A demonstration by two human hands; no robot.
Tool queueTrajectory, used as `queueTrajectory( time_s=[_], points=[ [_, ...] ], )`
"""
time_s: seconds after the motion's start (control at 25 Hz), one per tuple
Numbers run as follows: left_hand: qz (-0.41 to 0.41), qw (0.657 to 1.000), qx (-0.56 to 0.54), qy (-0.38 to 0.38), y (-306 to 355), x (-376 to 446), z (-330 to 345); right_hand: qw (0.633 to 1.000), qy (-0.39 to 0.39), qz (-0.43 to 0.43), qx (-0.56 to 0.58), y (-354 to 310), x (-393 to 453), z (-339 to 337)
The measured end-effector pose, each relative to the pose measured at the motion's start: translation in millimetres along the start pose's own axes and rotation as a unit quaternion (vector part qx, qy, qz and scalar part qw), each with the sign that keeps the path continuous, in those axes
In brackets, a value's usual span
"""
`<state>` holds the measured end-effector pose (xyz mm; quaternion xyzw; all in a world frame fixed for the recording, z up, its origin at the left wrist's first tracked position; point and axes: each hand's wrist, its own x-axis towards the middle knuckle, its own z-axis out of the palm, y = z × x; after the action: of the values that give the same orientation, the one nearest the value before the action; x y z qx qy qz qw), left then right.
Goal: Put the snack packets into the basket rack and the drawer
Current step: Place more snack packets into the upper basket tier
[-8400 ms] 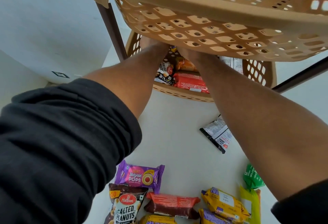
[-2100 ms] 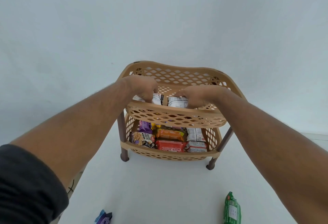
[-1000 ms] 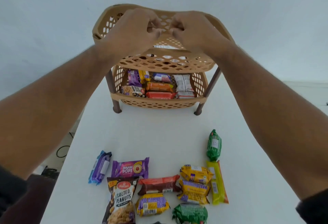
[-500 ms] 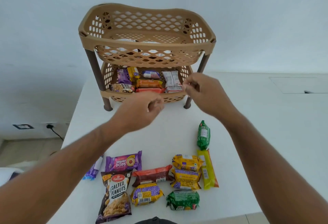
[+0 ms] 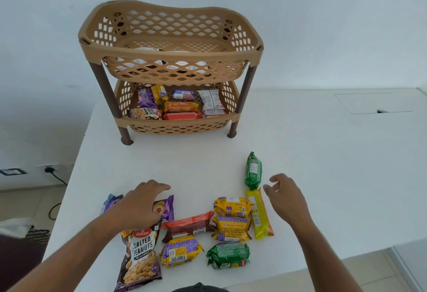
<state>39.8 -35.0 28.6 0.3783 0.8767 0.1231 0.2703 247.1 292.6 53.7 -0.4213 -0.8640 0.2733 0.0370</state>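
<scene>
A tan two-tier basket rack stands at the back of the white table. Its lower tier holds several snack packets; white packets show through the upper tier. Several loose packets lie near the front edge. My left hand hovers, fingers spread, over the purple Jim Jam Pops packet, above the salted peanuts bag. My right hand is open beside the upright green packet and the yellow-green packet, touching neither.
A blue packet lies left of my left hand. Brown-red, yellow and green packets fill the front middle. The table's left edge drops to the floor, with a wall socket and cable. A hatch is set in the right surface.
Both hands have left the rack's upper tier, empty, and come down toward the loose packets at the front. The view has pulled back and tilted down.
</scene>
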Motion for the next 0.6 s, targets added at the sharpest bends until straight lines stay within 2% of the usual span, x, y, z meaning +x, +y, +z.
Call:
queueTrajectory(
  time_s=[0.2, 0.28, 0.6],
  points=[
    [-0.020, 0.998, 0.049, -0.016, -3, -3, 13, 0.982, -0.161, 0.082, 0.060, 23, -17, 22],
    [-0.019, 0.997, 0.076, -0.010, -1, -1, 15, 0.975, -0.190, 0.094, 0.068, 22, -21, 27],
    [-0.010, 0.994, 0.111, 0.007, -2, 7, 16, 0.986, -0.145, 0.054, -0.060, 6, -31, 33]
  ],
)
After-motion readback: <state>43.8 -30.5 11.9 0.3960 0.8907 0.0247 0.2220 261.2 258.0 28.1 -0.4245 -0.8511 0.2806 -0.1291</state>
